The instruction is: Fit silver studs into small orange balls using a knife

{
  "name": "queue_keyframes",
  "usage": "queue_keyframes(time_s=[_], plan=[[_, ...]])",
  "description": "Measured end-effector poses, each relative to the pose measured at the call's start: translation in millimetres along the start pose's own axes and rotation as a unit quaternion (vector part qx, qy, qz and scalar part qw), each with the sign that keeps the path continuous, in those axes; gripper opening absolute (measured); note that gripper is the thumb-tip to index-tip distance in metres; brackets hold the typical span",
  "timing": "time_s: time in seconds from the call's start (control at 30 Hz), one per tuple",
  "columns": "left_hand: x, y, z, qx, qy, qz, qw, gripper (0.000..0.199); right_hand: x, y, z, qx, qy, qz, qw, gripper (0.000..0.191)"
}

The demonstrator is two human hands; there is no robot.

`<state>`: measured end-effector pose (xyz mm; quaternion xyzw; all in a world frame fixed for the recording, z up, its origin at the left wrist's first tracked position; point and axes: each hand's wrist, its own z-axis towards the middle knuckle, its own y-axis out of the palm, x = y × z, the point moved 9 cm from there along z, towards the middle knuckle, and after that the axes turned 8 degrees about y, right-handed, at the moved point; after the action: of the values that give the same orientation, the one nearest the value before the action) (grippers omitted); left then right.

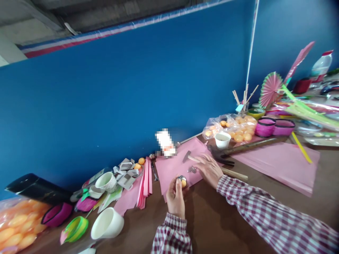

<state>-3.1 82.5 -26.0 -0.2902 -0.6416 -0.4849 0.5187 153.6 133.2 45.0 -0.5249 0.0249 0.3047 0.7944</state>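
Blue wall behind tabletop — ball in left hand's pinch — right hand spread

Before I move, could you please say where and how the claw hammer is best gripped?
I'd take the claw hammer by mid-handle, from above its near side: the long wooden shaft is uncovered there, while magenta pouches crowd its far side.

We hold an orange ball in our left hand; our right hand is over a hammer. Silvery bits lie between them, a white cup beyond the right.
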Motion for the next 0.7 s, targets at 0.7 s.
queue_keyframes(time_s=[0.7], plan=[[2.2,3.7,-0.8,-0.013,0.009,0.024,1.0,0.043,4.4,6.0,1.1,0.002,0.013,0.025,1.0,0.015]])
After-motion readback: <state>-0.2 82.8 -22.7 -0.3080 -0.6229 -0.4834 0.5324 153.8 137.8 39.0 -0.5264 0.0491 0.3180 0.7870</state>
